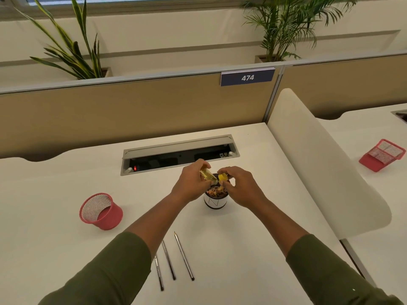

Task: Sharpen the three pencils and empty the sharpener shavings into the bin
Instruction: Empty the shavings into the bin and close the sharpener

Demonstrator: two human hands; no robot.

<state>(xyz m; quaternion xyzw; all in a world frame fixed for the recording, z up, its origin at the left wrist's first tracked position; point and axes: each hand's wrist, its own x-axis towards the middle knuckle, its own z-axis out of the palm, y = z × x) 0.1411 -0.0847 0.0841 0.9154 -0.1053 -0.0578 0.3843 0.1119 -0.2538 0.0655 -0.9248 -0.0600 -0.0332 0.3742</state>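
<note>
Hands sit close together over the small bin (215, 202) at desk centre. Your left hand (191, 186) grips the clear sharpener container (208, 177), tilted mouth-down over the bin; your right hand (241, 187) pinches the yellow sharpener cap (222, 177) just beside it. Shavings (217, 192) fill the bin. Three pencils (184, 256) lie side by side nearer you; red mesh cup (100, 211) tipped at left.

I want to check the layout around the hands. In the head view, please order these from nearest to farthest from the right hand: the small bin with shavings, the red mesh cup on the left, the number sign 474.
From the right hand:
1. Small bin, just below the hand.
2. Red mesh cup, on the desk, far left.
3. Number sign 474, up on the partition behind.
</note>
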